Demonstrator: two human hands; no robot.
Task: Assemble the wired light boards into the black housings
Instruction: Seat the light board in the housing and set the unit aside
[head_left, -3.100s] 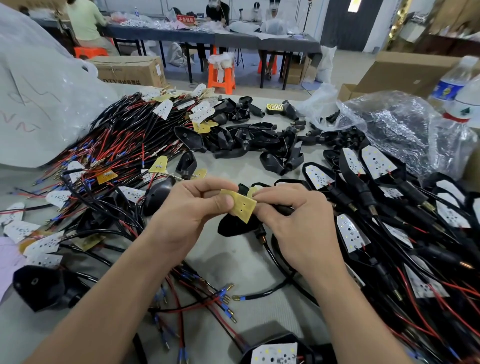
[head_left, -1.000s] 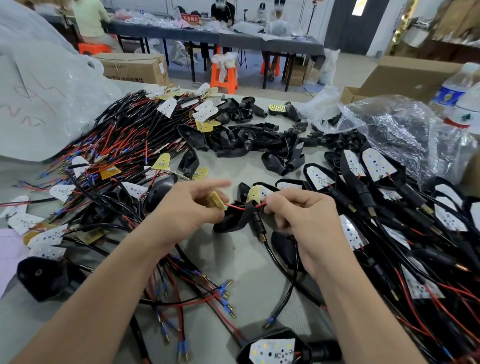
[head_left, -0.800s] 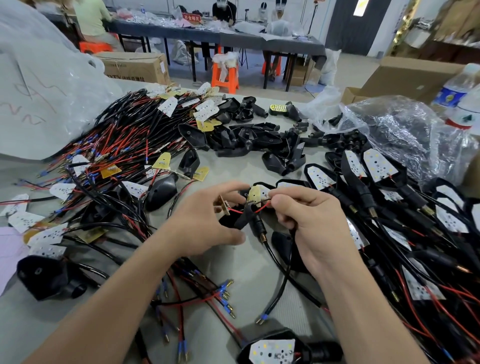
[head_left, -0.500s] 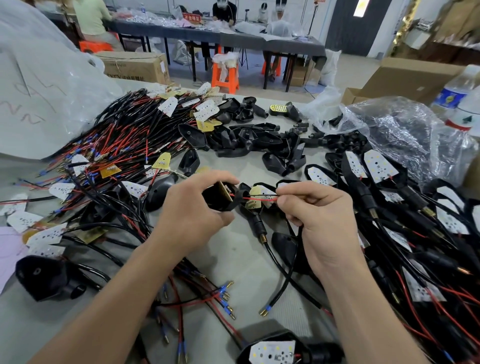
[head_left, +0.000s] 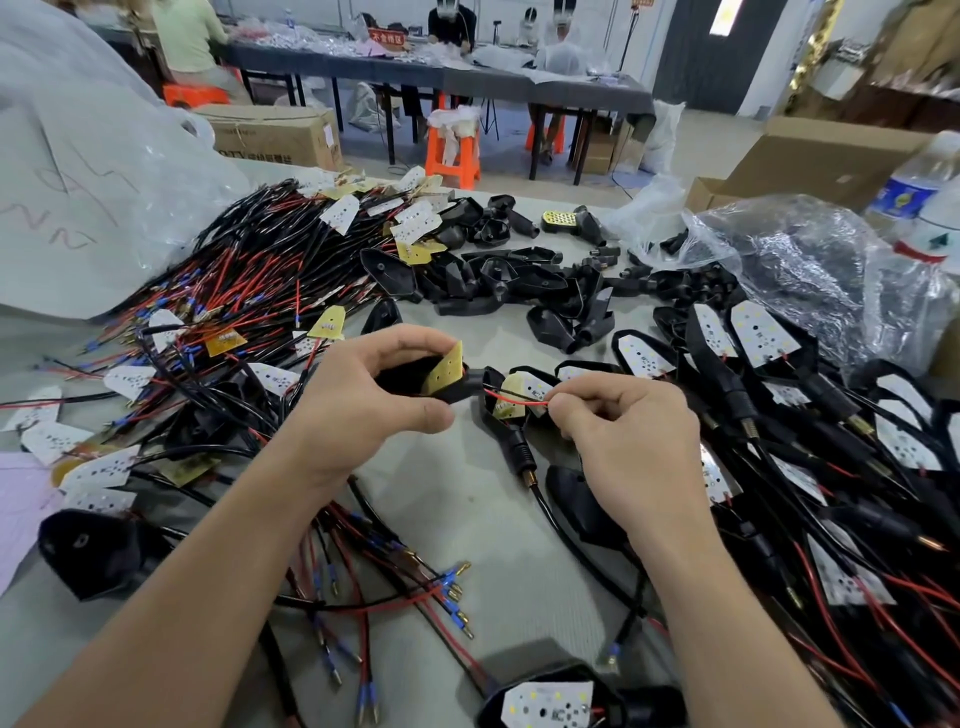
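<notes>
Left hand (head_left: 358, 410) grips black housing (head_left: 458, 391), centre; yellow light board (head_left: 444, 364) tilted in mouth, not seated. Right hand (head_left: 628, 441) pinches red wire (head_left: 517, 399). Finished units (head_left: 761, 338) right; many loose wired boards (head_left: 249, 280) left, empty housings (head_left: 519, 275) far.

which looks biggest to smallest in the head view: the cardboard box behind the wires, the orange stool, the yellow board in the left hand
1. cardboard box
2. orange stool and yellow board look close; the board only matches because it is near the camera.
</notes>
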